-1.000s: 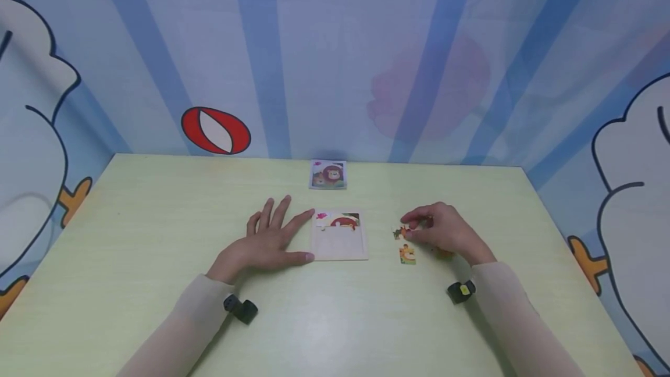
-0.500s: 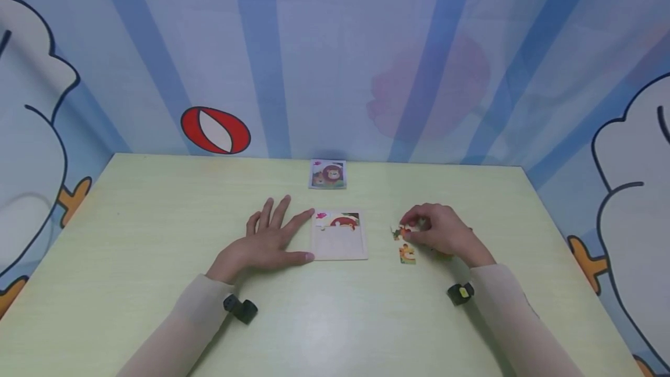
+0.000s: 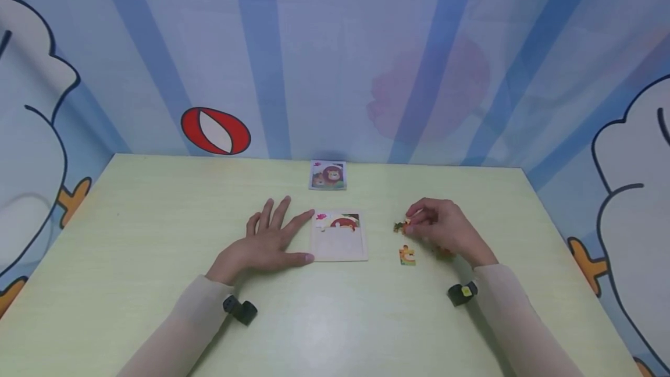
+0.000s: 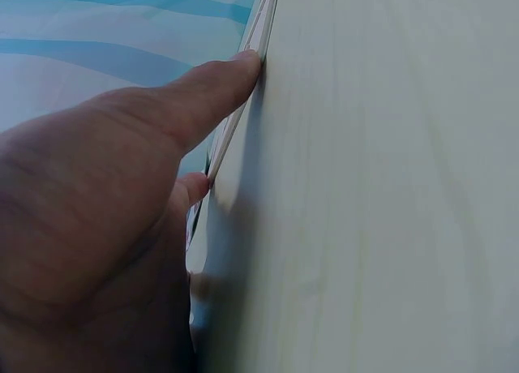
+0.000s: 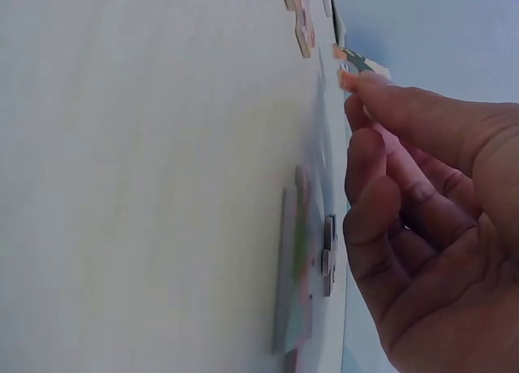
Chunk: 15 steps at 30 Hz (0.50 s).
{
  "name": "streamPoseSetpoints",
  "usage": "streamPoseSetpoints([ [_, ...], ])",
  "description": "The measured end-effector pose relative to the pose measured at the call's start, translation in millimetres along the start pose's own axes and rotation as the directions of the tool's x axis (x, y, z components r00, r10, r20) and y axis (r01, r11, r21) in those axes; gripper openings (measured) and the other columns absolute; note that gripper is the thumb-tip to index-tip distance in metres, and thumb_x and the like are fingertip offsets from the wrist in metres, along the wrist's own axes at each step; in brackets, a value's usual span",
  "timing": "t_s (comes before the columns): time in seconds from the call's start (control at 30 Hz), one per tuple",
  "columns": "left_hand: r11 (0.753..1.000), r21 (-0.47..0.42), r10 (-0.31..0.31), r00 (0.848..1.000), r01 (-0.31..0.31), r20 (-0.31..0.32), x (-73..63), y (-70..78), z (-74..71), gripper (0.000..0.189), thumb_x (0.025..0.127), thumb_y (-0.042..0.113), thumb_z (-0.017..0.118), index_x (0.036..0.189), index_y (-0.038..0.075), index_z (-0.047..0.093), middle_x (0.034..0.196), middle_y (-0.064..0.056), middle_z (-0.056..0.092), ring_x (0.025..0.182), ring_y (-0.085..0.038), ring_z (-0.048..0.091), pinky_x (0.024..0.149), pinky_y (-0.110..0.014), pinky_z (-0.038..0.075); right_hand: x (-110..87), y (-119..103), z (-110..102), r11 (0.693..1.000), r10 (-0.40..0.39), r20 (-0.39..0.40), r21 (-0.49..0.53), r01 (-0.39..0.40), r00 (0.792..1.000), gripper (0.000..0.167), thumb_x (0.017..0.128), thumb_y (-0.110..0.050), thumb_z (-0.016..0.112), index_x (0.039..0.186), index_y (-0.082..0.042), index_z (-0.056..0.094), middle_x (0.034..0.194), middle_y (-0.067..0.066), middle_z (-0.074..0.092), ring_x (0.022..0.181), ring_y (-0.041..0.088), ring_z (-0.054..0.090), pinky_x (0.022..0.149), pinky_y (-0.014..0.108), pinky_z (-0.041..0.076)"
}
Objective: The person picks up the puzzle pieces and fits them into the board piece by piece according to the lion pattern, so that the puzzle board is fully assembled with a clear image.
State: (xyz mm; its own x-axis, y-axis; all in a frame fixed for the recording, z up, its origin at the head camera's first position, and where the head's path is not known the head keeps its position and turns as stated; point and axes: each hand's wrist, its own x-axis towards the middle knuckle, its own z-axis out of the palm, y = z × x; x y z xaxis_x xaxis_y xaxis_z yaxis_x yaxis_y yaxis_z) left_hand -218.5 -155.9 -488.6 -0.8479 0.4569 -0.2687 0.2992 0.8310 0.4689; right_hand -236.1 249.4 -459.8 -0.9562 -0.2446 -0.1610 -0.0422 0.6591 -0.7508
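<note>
My left hand [image 3: 262, 250] lies spread on the table, its thumb and index fingertips touching the left edge of a square puzzle tray [image 3: 340, 247]. Fitted pieces fill the tray's top strip, showing part of a reddish-brown mane; below them the bare board shows. To the right of the tray, my right hand [image 3: 444, 228] pinches a small jigsaw piece [image 3: 400, 227] between thumb and fingers. In the right wrist view that piece [image 5: 357, 63] appears raised off the table. A loose jigsaw piece [image 3: 406, 255] lies just in front of this hand.
More puzzle pieces [image 3: 444, 253] lie partly hidden under my right hand; the right wrist view shows some pieces [image 5: 296, 267] edge-on. Behind the tray, a square lion picture [image 3: 327, 175] lies close to the blue backdrop [image 3: 335, 74].
My right hand has shifted slightly away from me and lifted the pinched jigsaw piece. The left hand and the tray stay where they were.
</note>
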Motion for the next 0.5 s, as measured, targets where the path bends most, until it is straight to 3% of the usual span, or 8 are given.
streamPoseSetpoints([
  [0.2, 1.0, -0.003, 0.003, 1.0, -0.003, -0.004, -0.3, -0.3, -0.2, 0.095, 0.097, 0.068, 0.065, 0.172, 0.043, 0.014, 0.183, -0.01, -0.016, 0.167, -0.045, -0.022, 0.129, -0.072, -0.004, 2.5, -8.2, -1.3, 0.997, 0.073, -0.035, 0.011, -0.073, 0.997, 0.027, 0.093, -0.035, 0.086, 0.116, -0.023, 0.077, 0.099, 0.003, 0.081, 0.079, 0.022, 0.064, 0.059, 0.031, 0.05],
  [0.5, 1.0, -0.008, -0.003, 1.0, 0.003, 0.005, -0.1, -0.6, -0.5, 0.095, 0.096, 0.068, 0.065, 0.172, 0.044, 0.014, 0.183, -0.009, -0.017, 0.167, -0.045, -0.023, 0.13, -0.072, -0.005, 7.1, -16.0, 2.4, 0.993, 0.084, -0.079, 0.088, -0.077, 0.993, 0.026, 0.092, -0.036, 0.087, 0.115, -0.026, 0.083, 0.096, 0.008, 0.081, 0.076, 0.02, 0.057, 0.059, 0.028, 0.045],
])
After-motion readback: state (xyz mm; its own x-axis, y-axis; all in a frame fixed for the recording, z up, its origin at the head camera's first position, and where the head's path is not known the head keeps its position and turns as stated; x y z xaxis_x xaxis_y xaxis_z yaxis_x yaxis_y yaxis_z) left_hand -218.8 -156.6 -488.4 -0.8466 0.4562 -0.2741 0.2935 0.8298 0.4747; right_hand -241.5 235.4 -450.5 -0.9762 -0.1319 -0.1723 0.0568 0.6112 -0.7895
